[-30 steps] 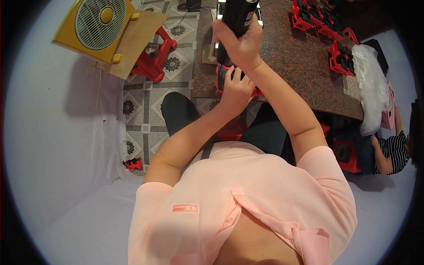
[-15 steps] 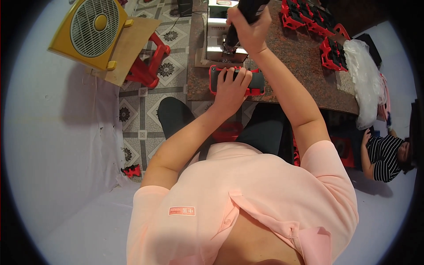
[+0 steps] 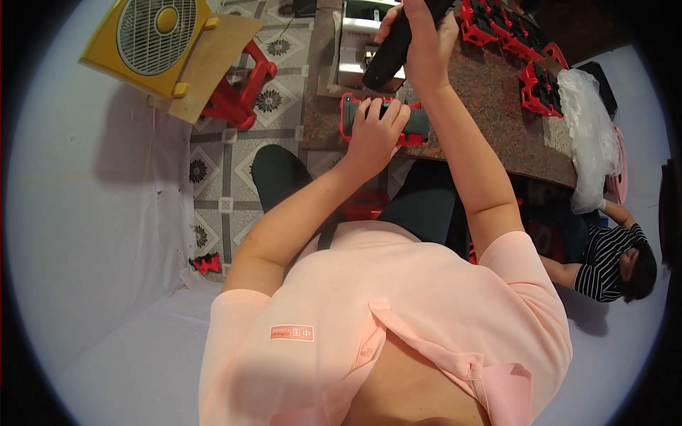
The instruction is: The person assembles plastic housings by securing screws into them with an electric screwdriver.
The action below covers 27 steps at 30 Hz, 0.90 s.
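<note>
My right hand (image 3: 428, 57) grips a black power tool that looks like a cordless drill (image 3: 389, 60), raised above the table's near left part. Its thick dark end points down and to the left, and I cannot make out its tip. Just below it, a red-and-black plastic part (image 3: 418, 129) lies at the table's near edge. My left hand (image 3: 376, 135) is over this part, fingers curled onto its dark top, gripping it. Behind the tool stands an open box (image 3: 350, 42) with shiny metallic contents, partly hidden by the tool and my right hand.
Several red-and-black parts (image 3: 541, 89) stand on the right of the brown speckled table (image 3: 483, 106), beside a clear plastic bag (image 3: 586, 121). A yellow box fan (image 3: 167, 21) rests on cardboard over a red stool (image 3: 238, 92) at left. Another person (image 3: 611, 263) sits at right.
The power tool has tilted and swung, its thick end now pointing down-left. My left hand stays on the part. The other person's arm has reached up towards the plastic bag.
</note>
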### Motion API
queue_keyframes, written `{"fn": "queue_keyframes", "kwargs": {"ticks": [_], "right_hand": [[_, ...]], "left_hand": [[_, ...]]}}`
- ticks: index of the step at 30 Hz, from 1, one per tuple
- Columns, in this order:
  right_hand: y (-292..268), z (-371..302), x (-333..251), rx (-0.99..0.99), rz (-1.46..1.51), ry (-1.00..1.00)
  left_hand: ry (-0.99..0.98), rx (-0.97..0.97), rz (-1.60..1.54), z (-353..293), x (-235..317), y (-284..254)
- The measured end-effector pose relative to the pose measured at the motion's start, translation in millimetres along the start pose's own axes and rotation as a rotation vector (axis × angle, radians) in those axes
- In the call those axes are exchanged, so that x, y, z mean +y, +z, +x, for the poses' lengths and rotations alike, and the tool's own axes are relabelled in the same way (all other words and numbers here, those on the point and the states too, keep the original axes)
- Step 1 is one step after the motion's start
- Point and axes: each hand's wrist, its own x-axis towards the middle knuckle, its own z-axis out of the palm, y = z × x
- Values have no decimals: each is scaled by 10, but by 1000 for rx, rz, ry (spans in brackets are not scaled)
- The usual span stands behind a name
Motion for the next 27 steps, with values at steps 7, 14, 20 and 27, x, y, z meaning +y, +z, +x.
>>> {"fn": "queue_keyframes", "kwargs": {"ticks": [7,14,20,27], "right_hand": [[180,-504,-11,-179,-12,-19],[252,-617,60,-262,-152,-72],[273,-660,47,-282,-140,-80],[319,-614,120,-329,-100,52]], "left_hand": [[-41,-4,-57,-6,-45,114],[220,103,728,98,-38,71],[255,140,1003,147,-28,216],[114,50,171,-41,-98,388]]}}
